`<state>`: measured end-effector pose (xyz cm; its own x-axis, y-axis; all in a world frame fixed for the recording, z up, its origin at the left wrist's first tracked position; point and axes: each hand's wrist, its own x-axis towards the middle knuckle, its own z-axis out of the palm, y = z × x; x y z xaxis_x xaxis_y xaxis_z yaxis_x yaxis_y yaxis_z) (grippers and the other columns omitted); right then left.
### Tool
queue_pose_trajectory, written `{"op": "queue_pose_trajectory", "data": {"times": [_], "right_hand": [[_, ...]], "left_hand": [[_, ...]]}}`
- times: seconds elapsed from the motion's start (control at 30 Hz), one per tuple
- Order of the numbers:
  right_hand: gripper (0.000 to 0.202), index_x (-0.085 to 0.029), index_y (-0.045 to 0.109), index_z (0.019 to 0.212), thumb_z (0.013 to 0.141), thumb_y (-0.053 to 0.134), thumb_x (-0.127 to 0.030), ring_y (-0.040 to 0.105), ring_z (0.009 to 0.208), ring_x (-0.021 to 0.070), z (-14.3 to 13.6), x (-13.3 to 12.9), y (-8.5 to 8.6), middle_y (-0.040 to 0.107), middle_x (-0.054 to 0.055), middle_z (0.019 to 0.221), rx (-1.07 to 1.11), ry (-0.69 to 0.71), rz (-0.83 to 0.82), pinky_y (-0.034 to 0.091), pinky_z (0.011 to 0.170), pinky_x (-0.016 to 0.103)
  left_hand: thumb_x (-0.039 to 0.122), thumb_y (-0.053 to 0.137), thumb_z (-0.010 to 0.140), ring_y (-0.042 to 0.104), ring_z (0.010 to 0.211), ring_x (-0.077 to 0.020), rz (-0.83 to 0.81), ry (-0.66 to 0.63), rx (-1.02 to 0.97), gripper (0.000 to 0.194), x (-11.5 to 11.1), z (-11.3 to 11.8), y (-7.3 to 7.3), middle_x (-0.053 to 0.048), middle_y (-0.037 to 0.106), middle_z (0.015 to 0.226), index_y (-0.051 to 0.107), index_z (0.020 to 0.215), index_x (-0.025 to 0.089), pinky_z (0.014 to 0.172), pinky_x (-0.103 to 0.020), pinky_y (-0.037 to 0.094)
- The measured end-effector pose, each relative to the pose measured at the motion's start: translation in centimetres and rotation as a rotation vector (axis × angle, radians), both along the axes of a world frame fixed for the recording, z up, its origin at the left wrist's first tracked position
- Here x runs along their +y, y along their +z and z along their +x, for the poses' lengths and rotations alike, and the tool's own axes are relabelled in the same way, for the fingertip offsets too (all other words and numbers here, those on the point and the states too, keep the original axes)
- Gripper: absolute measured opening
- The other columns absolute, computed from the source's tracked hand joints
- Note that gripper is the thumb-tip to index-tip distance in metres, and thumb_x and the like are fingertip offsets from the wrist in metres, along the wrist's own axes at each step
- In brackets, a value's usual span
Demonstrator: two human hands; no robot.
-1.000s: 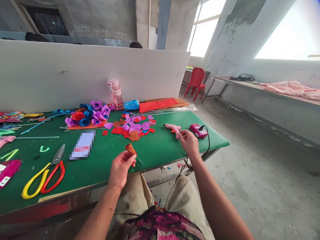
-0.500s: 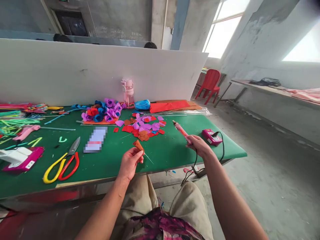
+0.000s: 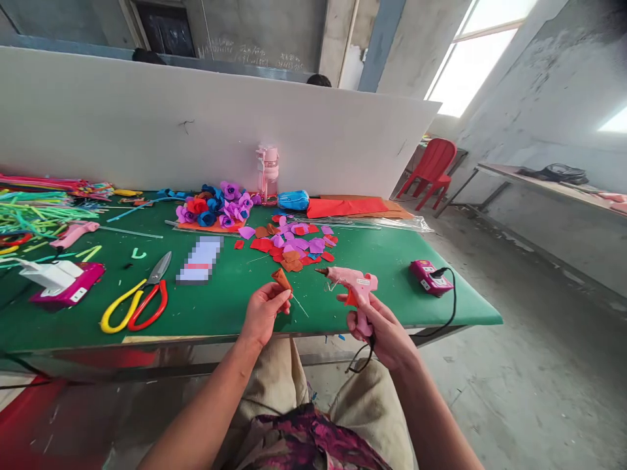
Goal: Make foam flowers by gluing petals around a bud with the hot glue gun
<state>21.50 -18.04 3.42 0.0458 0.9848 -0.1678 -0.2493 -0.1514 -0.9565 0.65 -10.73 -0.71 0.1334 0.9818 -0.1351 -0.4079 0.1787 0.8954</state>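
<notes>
My left hand (image 3: 267,311) pinches a small rolled orange-brown paper piece (image 3: 281,279), from which a thin wire sticks out toward the lower right. My right hand (image 3: 377,323) is wrapped round the handle of a pink glue gun (image 3: 353,282). The gun's nozzle points left, a short way to the right of the rolled paper and not touching it. Behind both hands, loose red, purple and brown paper petals (image 3: 294,245) are scattered on the green table (image 3: 386,248). Finished purple, blue and red paper flowers (image 3: 215,205) lie in a pile farther left.
Scissors (image 3: 140,300), a blurred rectangle (image 3: 200,260), a second pink glue gun (image 3: 76,233) and a power strip (image 3: 68,290) lie at left. A bottle (image 3: 268,175) stands by the white board (image 3: 343,137). A pink socket box (image 3: 431,277) with a black cord is at right.
My right hand has turned the glue gun from pointing away to pointing left, and it now shows side-on. My left hand still holds the rolled paper. The camera view has shifted.
</notes>
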Motion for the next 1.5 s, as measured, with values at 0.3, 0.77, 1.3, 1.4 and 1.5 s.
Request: {"op": "queue_pose_trajectory", "data": {"times": [0.3,0.77,1.3,1.4,1.5], "right_hand": [[0.047,-0.018,0.05,0.119,0.084,0.055,-0.05,0.049,0.052,0.0095,-1.6,-0.3,0.0,0.065,0.005,0.088,-0.451,0.033,0.137,0.04,0.046,0.022],[0.042,-0.019,0.047,0.127,0.091,0.045,-0.04,0.048,0.057,0.0117,-2.5,-0.5,-0.1,0.06,0.0,0.078,-0.83,0.06,0.272,0.043,0.054,0.021],[0.038,-0.023,0.054,0.122,0.087,0.05,-0.039,0.048,0.061,0.0155,-2.7,-0.7,0.4,0.059,0.0,0.075,-0.818,0.005,0.271,0.041,0.058,0.024],[0.037,-0.024,0.054,0.122,0.088,0.05,-0.039,0.052,0.066,0.0164,-2.8,-0.7,0.4,0.063,0.001,0.082,-0.807,0.01,0.283,0.043,0.061,0.024],[0.039,-0.024,0.053,0.123,0.087,0.05,-0.039,0.054,0.067,0.0173,-2.9,-0.8,0.3,0.065,0.002,0.086,-0.774,0.006,0.275,0.044,0.061,0.025]], "left_hand": [[0.029,0.076,0.062,0.049,0.05,-0.0066,0.001,0.022,0.02,0.022,-0.2,0.1,-0.2,-0.001,0.062,0.063,0.061,0.067,0.013,0.048,-0.02,0.04],[0.03,0.076,0.062,0.049,0.051,-0.007,0.005,0.015,0.031,0.023,-0.2,0.1,-0.1,0.0,0.062,0.065,0.061,0.068,0.014,0.049,-0.021,0.039],[0.03,0.076,0.063,0.049,0.051,-0.0068,0.018,0.013,0.037,0.022,-0.2,0.0,-0.2,-0.001,0.062,0.065,0.062,0.068,0.014,0.048,-0.021,0.039],[0.029,0.075,0.065,0.049,0.051,-0.0067,0.024,0.009,0.035,0.021,-0.1,0.0,-0.5,0.0,0.062,0.066,0.062,0.069,0.014,0.049,-0.021,0.04],[0.029,0.075,0.065,0.049,0.051,-0.0066,0.026,0.005,0.031,0.021,0.0,0.0,-0.6,0.0,0.062,0.066,0.062,0.07,0.014,0.05,-0.021,0.04]]}}
